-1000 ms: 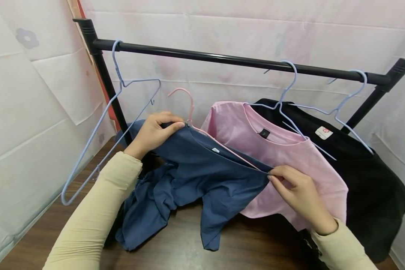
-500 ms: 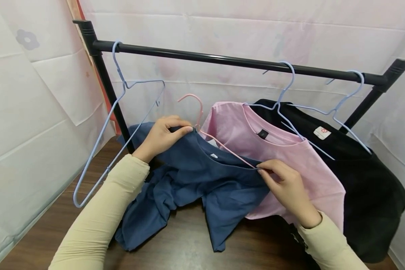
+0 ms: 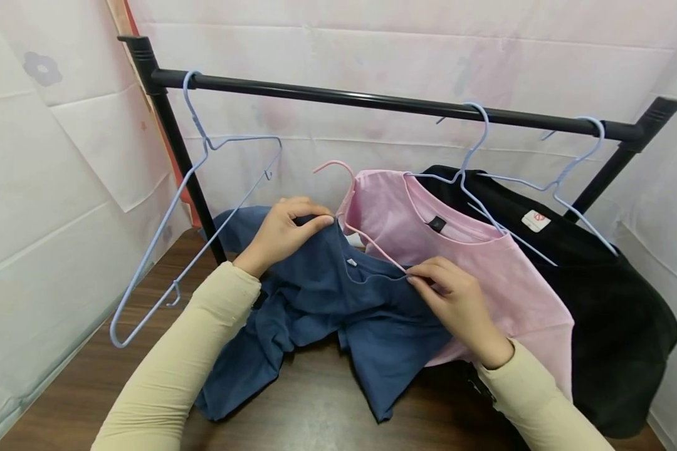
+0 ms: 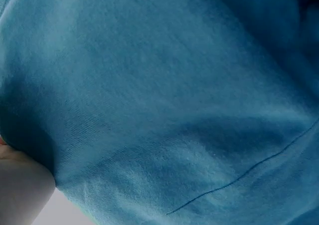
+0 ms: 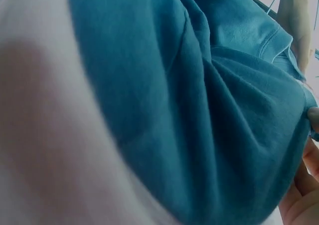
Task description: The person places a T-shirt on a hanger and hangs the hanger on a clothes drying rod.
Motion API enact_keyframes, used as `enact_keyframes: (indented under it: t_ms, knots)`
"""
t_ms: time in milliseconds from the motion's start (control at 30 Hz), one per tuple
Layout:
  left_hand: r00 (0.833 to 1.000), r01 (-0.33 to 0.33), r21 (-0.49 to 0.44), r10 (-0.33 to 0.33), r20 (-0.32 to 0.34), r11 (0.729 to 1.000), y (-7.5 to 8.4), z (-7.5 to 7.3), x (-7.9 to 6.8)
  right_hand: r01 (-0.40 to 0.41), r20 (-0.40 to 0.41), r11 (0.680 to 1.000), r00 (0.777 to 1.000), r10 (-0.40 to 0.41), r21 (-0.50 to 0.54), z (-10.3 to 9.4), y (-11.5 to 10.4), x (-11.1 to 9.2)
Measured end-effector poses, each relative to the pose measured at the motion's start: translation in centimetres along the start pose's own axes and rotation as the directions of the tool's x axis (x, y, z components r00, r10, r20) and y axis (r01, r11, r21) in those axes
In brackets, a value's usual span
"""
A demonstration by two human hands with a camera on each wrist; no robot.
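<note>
Blue shirt [image 5: 199, 110] filled most of right wrist view, fabric bunched in deep folds running toward right edge. Right hand [image 5: 304, 185] showed only at lower right corner, fingertips [image 5: 313, 116] pressed at gathered cloth edge. Stitched neckline seam visible upper right. Blurred pale pinkish cloth [image 5: 45, 135] covered left and lower left

Staged clothes-hanging corner: black rail [image 3: 372, 100] with wire hangers [image 3: 203, 188] and shirts [image 3: 485, 263], white sheets [image 3: 62, 156] as backdrop, dark wooden floor [image 3: 316, 413].
</note>
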State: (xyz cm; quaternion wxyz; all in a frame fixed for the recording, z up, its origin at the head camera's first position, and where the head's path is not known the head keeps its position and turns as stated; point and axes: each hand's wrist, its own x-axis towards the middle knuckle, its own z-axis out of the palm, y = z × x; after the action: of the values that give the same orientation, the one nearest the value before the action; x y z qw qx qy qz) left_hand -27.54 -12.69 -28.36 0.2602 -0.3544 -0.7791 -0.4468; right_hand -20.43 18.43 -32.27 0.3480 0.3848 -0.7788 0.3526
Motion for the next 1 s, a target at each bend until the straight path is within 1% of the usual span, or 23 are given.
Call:
enact_keyframes:
  t_ms: [100, 200, 333, 433, 533, 600, 633, 667, 700, 767, 867, 1000]
  knots:
    - [1.000, 0.005, -0.011, -0.005, 0.006, 1.000, 0.0, -0.1, 0.0, -0.050, 0.017, 0.999, 0.999, 0.049, 0.006, 0.2, 0.1, 0.1]
    - [1.000, 0.012, -0.029, -0.012, 0.009, 0.999, 0.0, -0.3, -0.1, -0.112, 0.015, 0.994, 0.994, 0.112, 0.019, 0.1, 0.2, 0.1]
    - [1.000, 0.025, -0.032, -0.025, 0.008, 0.999, -0.1, -0.5, -0.2, -0.216, 0.036, 0.975, 0.976, 0.215, 0.042, -0.3, 0.2, 0.0]
    - [1.000, 0.031, -0.023, -0.031, 0.003, 0.999, -0.2, -0.7, -0.2, -0.307, 0.082, 0.951, 0.949, 0.304, 0.034, -0.8, 0.3, 0.0]
    - [0.999, 0.034, -0.011, -0.034, -0.003, 0.999, -0.2, -0.9, -0.2, -0.393, 0.141, 0.919, 0.908, 0.394, -0.038, -1.3, 0.3, -0.1]
    - [0.999, 0.035, -0.007, -0.035, -0.006, 0.999, -0.2, -1.0, -0.2, -0.423, 0.184, 0.901, 0.882, 0.433, -0.094, -1.5, 0.2, -0.3]
    - [0.999, 0.037, -0.005, -0.037, -0.008, 0.999, -0.2, -1.0, -0.3, -0.426, 0.201, 0.897, 0.874, 0.442, -0.121, -1.5, 0.2, -0.4]
    - [0.999, 0.039, -0.004, -0.039, -0.008, 0.999, -0.2, -1.0, -0.3, -0.421, 0.210, 0.895, 0.871, 0.444, -0.145, -1.6, 0.1, -0.5]
    - [0.999, 0.041, -0.002, -0.041, -0.009, 0.999, -0.2, -1.0, -0.3, -0.415, 0.213, 0.896, 0.872, 0.442, -0.157, -1.6, 0.1, -0.6]
    - [0.999, 0.047, -0.003, -0.047, -0.011, 0.999, -0.2, -1.0, -0.4, -0.399, 0.199, 0.904, 0.883, 0.424, -0.155, -1.4, 0.0, -0.8]
    - [0.998, 0.059, -0.006, -0.059, -0.021, 0.998, -0.1, -1.0, -0.4, -0.374, 0.139, 0.917, 0.909, 0.392, -0.140, -1.2, -0.2, -0.9]
    - [0.997, 0.067, -0.026, -0.068, -0.047, 0.997, 0.1, -0.8, -0.3, -0.345, 0.081, 0.932, 0.932, 0.354, -0.113, -1.0, -0.5, -0.6]
